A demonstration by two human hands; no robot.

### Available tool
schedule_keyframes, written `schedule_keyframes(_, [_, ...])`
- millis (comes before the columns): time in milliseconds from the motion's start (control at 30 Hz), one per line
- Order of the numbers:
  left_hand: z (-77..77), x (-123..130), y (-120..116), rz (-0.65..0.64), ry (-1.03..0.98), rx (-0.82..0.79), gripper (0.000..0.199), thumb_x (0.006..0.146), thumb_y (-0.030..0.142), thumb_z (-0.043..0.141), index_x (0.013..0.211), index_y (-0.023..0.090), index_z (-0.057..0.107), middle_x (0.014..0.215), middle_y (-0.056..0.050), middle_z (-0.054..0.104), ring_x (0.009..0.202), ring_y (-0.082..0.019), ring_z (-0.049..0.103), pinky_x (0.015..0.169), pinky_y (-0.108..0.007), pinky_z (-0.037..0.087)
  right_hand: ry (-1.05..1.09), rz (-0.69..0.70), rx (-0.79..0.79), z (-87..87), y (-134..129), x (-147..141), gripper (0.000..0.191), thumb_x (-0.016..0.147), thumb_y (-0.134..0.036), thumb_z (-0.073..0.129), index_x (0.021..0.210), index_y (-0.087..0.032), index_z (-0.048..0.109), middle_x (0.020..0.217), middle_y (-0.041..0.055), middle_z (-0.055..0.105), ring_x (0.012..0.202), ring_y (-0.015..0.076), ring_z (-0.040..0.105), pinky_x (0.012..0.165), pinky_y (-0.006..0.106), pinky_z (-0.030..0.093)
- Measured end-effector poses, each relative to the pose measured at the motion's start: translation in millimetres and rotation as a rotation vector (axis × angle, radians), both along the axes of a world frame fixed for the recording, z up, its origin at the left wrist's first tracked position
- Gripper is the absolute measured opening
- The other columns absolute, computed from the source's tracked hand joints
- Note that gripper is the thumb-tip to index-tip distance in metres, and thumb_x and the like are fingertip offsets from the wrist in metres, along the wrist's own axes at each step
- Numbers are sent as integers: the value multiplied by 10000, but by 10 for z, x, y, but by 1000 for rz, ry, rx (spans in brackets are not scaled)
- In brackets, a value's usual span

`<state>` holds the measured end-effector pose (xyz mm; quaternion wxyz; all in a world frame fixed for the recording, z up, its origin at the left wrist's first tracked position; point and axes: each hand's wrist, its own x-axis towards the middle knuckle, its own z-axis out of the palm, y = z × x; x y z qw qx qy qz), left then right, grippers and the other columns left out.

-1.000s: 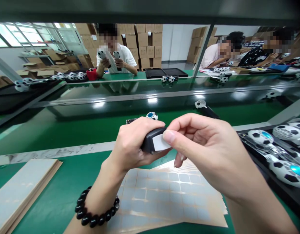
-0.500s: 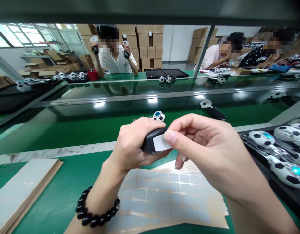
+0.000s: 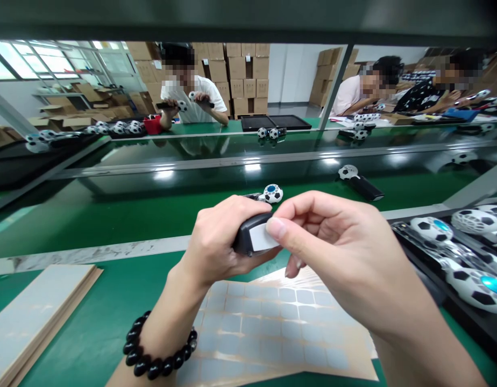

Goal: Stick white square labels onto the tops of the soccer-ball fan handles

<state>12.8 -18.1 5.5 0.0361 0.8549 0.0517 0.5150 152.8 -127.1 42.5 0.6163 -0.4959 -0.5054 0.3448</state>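
My left hand [image 3: 216,236] is wrapped round a black device [image 3: 243,239], whose end faces me. A white sticker [image 3: 260,236] lies against that end. The thumb and forefinger of my right hand [image 3: 325,236] pinch the sticker's right edge. Below both hands, sheets of pale rectangular stickers [image 3: 268,328] lie overlapped on the green table [image 3: 111,301]. Just beyond my hands is a device with a football-patterned head [image 3: 273,193], partly hidden by my left hand.
A stack of sheets [image 3: 42,317] lies at the left. Football-headed devices [image 3: 474,285] fill a black tray at the right. Another device [image 3: 365,187] lies on the green belt [image 3: 151,209]. People sit across the line, one [image 3: 200,102] holding two devices.
The football-headed devices on the belt have shifted slightly right. The person opposite has lowered the two devices. My hands have barely moved, still holding the black device and sticker.
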Motion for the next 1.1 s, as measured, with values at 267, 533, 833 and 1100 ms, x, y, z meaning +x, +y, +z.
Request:
schedule_keyframes(267, [9,-16,7,-12,-3,11,235,903,358,723,1015,175,627,849,-73,752,736,-185,731,638,-262,597,-196,-53,67,30,-48,-13,182,889,-157,698,732,-248,703,629,-57,668,502,98,615,459,186,504])
schedule_keyframes(533, [-92,12,84,-54,-10,2,310,847,369,799,1029,174,642,829,-68,755,703,-188,731,622,-263,604,-688,-316,26,-52,-22,203,207,1015,-401,558,933,-244,665,549,-51,555,463,131,482,460,272,286])
schedule_keyframes(833, [-121,-148,207,-113,77,-9,335,878,483,752,1027,194,672,759,-30,729,603,-157,694,536,-224,550,-473,402,-119,-405,409,174,299,1082,-408,445,1339,-257,469,814,-54,682,646,113,687,566,213,549])
schedule_keyframes(1100, [-576,-63,1159,142,246,8,442,859,618,709,1053,221,687,1125,-128,765,1073,-317,722,966,-452,576,-1156,-60,-349,-961,1307,809,361,984,-324,671,1311,-181,616,1362,111,617,1167,278,645,965,507,560])
